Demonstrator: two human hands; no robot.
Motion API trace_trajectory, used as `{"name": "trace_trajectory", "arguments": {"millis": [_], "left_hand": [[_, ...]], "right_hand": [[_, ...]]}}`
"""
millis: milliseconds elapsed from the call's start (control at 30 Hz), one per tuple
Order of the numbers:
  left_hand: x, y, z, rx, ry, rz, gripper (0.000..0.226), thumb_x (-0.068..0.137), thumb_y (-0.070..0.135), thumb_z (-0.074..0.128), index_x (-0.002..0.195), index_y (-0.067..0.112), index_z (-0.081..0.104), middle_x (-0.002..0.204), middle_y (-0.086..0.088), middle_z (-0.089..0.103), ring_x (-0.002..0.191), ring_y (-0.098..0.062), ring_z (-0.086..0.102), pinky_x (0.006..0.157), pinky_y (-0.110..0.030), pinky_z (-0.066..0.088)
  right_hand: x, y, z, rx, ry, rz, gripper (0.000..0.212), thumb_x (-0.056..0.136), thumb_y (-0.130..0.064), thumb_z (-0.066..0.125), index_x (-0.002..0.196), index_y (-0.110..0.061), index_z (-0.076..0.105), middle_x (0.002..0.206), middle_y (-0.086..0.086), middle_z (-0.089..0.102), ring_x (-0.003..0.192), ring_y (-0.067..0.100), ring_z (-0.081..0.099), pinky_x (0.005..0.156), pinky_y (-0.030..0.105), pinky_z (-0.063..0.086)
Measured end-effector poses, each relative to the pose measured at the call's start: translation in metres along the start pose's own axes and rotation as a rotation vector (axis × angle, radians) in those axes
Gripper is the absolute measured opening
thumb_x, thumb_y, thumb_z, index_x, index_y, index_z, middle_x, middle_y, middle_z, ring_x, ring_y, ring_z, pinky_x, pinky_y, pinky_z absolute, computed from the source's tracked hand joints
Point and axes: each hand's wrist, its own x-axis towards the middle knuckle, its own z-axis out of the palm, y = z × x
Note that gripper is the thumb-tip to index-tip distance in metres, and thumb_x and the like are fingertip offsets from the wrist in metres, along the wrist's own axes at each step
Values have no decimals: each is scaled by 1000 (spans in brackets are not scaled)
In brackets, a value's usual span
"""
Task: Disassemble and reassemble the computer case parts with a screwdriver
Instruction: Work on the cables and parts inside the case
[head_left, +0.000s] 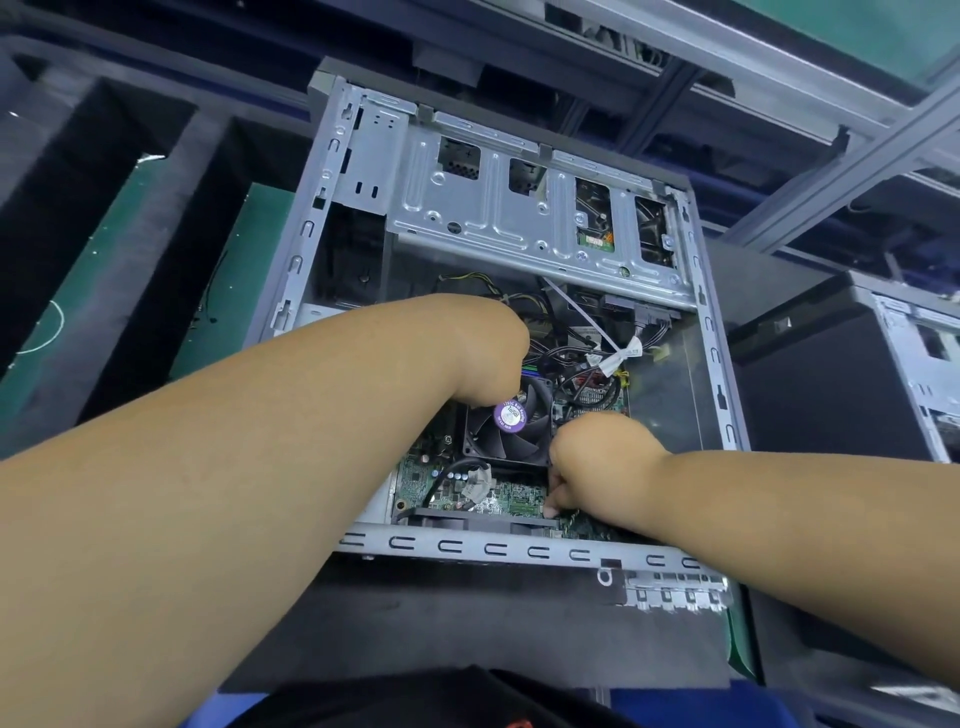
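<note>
The computer case (519, 545) frame is silver-grey, its fan (506, 426) black with a purple round label (510, 415), the motherboard (498, 499) green.

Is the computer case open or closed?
Open. The case has no side panel, so its fan, cables and board show, and both hands reach inside.

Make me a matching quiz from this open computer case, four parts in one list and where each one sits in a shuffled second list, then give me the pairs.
Things:
1. fan sticker
2. drive cage
3. white cable tie
4. right hand

Places or colours:
A. silver metal, across the far end of the case
B. purple, at the fan's hub
C. at the motherboard's near edge, fingers down on the board
D. around the wire bundle, right of the fan

Pairs: 1-B, 2-A, 3-D, 4-C
</note>
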Motion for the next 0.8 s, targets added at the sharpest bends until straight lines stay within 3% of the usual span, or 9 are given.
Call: {"name": "trace_trajectory", "arguments": {"millis": [200, 433, 500, 600, 700, 800], "left_hand": [[0, 1, 1, 13, 11, -11, 18, 89, 13, 44, 85, 14, 62, 85, -3, 60, 67, -18, 46, 51, -27, 33], [-6, 3, -2, -21, 44, -20, 20, 88, 13, 44, 91, 12, 64, 88, -4, 62, 73, -20, 51, 51, -27, 34], [-9, 4, -4, -55, 56, -21, 21, 88, 12, 45, 92, 10, 65, 90, -6, 64, 76, -23, 52, 53, -27, 35], [-16, 5, -9, -135, 78, -27, 19, 86, 10, 44, 85, 13, 63, 87, -7, 60, 76, -25, 46, 64, -31, 39], [-31, 6, -19, -252, 150, -23, 23, 86, 12, 47, 92, 14, 70, 90, -3, 68, 78, -23, 55, 71, -33, 50], [-50, 4, -32, -360, 273, -63, 23, 87, 17, 52, 92, 28, 71, 84, 16, 63, 72, -4, 55, 58, -22, 40]], "right_hand": [[1, 1, 3, -73, 57, 23, 44, 81, -61, 69, 94, -20, 77, 65, -5, 49, 76, 25, 58, 62, 28, 42], [-2, 0, 1, -100, 71, 6, 42, 81, -63, 67, 90, -23, 78, 67, -8, 53, 71, 20, 54, 54, 24, 38], [-8, 0, -7, -72, 19, -15, 39, 85, -59, 66, 95, -24, 79, 68, -8, 55, 76, 21, 56, 57, 26, 43], [-20, 4, -26, 68, 5, -30, 22, 89, -39, 68, 95, -22, 80, 84, -5, 72, 85, 17, 65, 77, 32, 56], [-39, 9, -46, 195, 148, 8, 12, 87, -27, 69, 93, -24, 79, 75, -12, 69, 78, 9, 62, 81, 28, 54], [-55, 13, -63, 315, 371, 74, 9, 89, -32, 68, 86, -28, 75, 76, -11, 66, 80, 13, 62, 75, 26, 49]]}}
